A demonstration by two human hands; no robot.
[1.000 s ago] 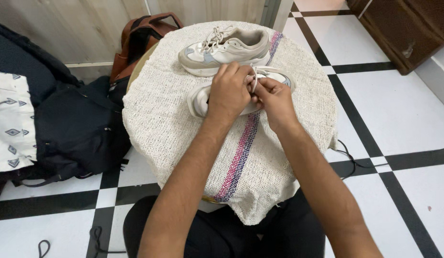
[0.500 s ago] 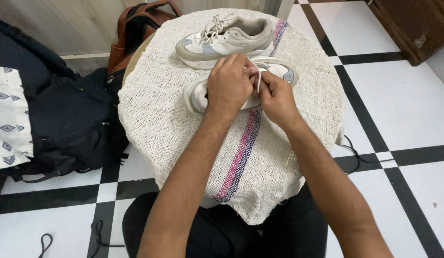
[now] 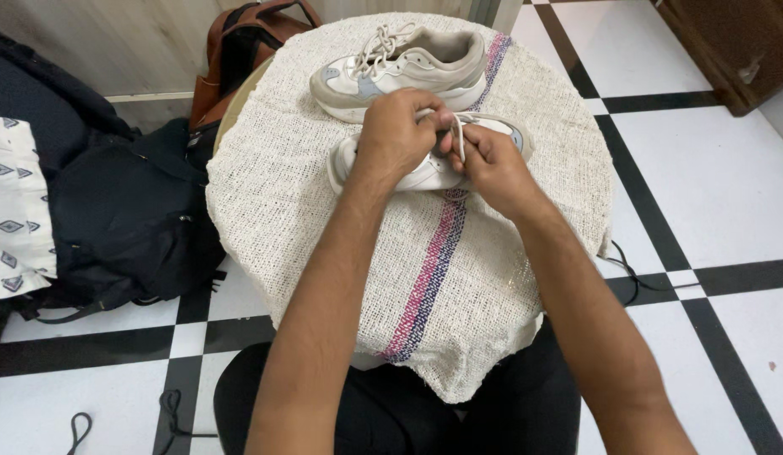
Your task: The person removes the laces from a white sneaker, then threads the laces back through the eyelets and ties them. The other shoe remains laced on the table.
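Note:
Two white and grey sneakers lie on a round table covered with a woven cream cloth [image 3: 307, 211] that has a red and blue stripe. The far sneaker [image 3: 408, 67] rests on its side, laces loose. Over the near sneaker [image 3: 425, 173] both my hands meet. My left hand [image 3: 396, 131] pinches a white lace [image 3: 461, 139] above the shoe's tongue. My right hand [image 3: 488, 164] grips the same lace from the right side. Most of the near shoe is hidden under my hands.
A brown leather bag [image 3: 240, 50] leans behind the table at the back left. A black backpack [image 3: 130, 219] and a patterned white cloth [image 3: 12, 211] sit on the checkered floor at the left. A dark wooden cabinet [image 3: 737, 50] stands at the top right. Thin black cords [image 3: 627, 274] lie on the tiles.
My hands stay on the near sneaker's lace, with only small finger shifts. The view has tilted slightly, so the table sits a little lower in frame.

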